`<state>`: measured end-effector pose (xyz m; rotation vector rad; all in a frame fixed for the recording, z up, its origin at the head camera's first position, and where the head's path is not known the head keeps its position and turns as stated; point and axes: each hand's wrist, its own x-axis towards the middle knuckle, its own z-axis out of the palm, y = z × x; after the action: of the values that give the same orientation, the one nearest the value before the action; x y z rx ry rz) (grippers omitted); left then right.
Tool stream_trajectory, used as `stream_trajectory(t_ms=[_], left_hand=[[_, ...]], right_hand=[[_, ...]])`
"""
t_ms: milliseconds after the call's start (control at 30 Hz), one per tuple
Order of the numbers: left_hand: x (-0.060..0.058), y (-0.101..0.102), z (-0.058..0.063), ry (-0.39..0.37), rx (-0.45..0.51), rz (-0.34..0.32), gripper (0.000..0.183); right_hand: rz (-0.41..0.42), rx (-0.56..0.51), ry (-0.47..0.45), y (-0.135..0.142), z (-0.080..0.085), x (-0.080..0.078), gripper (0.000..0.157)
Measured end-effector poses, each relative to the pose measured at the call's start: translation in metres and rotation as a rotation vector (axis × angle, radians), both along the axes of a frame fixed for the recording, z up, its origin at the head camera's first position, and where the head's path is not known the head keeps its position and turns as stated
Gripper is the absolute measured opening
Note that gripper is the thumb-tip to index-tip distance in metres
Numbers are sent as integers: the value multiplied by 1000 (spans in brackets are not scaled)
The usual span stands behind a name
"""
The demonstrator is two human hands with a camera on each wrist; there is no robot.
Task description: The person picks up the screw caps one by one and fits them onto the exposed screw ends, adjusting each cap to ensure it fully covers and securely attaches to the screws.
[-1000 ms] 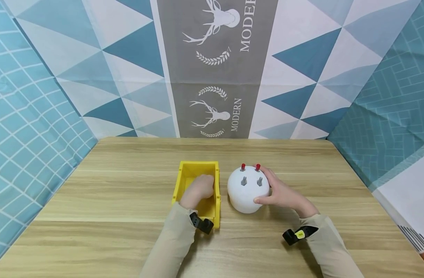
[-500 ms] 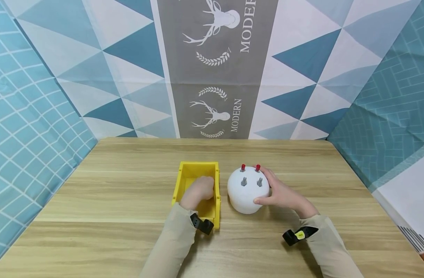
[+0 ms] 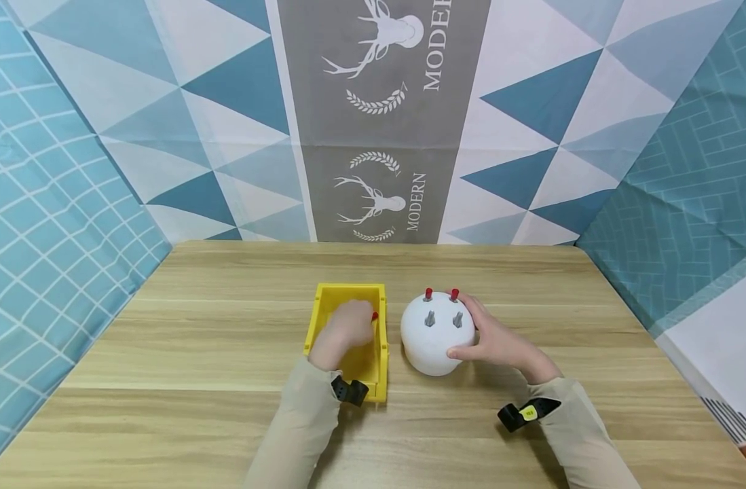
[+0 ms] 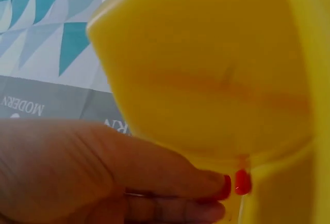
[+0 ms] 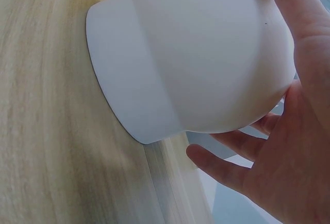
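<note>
My left hand (image 3: 346,324) is inside a yellow bin (image 3: 381,388). In the left wrist view its thumb and fingers pinch a small red cap (image 4: 226,187); a second small red piece (image 4: 243,182) shows just beyond the fingertips. My right hand (image 3: 501,343) holds the right side of a white rounded body (image 3: 432,353), thumb on the near side and other fingers round the far side. From that body stand two red-tipped pegs (image 3: 455,295) and two bare grey metal pieces (image 3: 430,318). In the right wrist view its flat-edged base (image 5: 124,74) rests on the table.
The wooden table (image 3: 183,353) carries the bin just left of the white body, with a narrow gap between them. Patterned cloth (image 3: 373,122) hangs behind the table. A black camera is strapped to each wrist.
My left hand has lifted slightly within the bin, and a red tip now shows beside its fingers. The right hand and the white body have stayed still.
</note>
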<state>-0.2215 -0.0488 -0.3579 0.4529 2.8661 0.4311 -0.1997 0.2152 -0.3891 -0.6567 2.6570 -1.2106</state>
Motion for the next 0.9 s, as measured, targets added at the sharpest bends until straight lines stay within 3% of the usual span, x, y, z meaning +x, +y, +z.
stream_trajectory(t_ms=[367,900], left_hand=[[1,-2,9,105,17,4,11],[5,1,17,268,169,46,11]], right_hand=[[-15,-10,-15,0,1,1,103],[-7,18,-14,1,-1,-1,101]])
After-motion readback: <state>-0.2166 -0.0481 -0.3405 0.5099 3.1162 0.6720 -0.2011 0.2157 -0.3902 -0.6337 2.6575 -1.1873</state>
